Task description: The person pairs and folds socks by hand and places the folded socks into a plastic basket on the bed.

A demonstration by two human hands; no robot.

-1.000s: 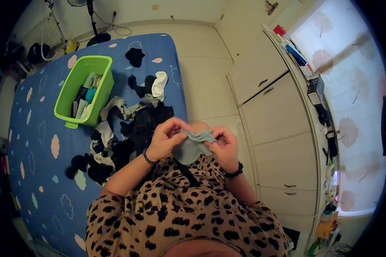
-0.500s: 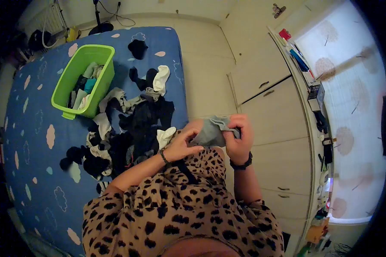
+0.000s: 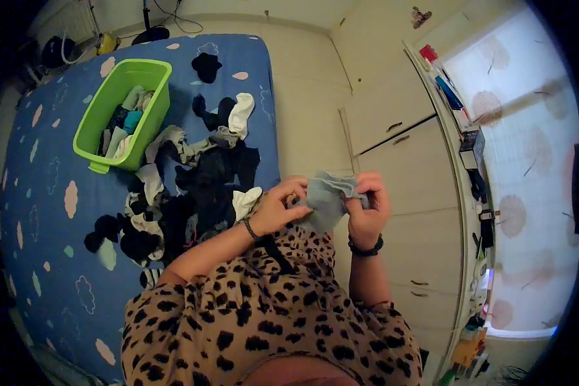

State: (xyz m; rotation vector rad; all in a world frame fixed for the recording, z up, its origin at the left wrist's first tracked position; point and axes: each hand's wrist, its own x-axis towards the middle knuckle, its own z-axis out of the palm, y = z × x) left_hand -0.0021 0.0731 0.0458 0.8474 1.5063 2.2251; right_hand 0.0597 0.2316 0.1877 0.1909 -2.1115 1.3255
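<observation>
A grey-green sock [image 3: 325, 204] is stretched between my two hands above my lap. My left hand [image 3: 278, 207] pinches its left side, thumb and fingers pressed together on the fabric. The folded upper edge at the right is gripped by my right hand [image 3: 368, 209]. Left of my hands, a heap of dark, grey and white socks [image 3: 206, 180] covers part of the blue bed [image 3: 51, 257]. A white sock [image 3: 244, 202] lies at the heap's edge, close to my left wrist.
A green bin [image 3: 152, 132] holding folded socks stands on the bed at the upper left. A black sock [image 3: 206, 67] lies near the far edge. Pale cabinets [image 3: 418, 212] line the right, topped by a cluttered ledge [image 3: 473, 161].
Both hands have moved right with the sock, which hangs more spread out. The white sock beside my left wrist has come into view. The bed and bin sit slightly higher in view.
</observation>
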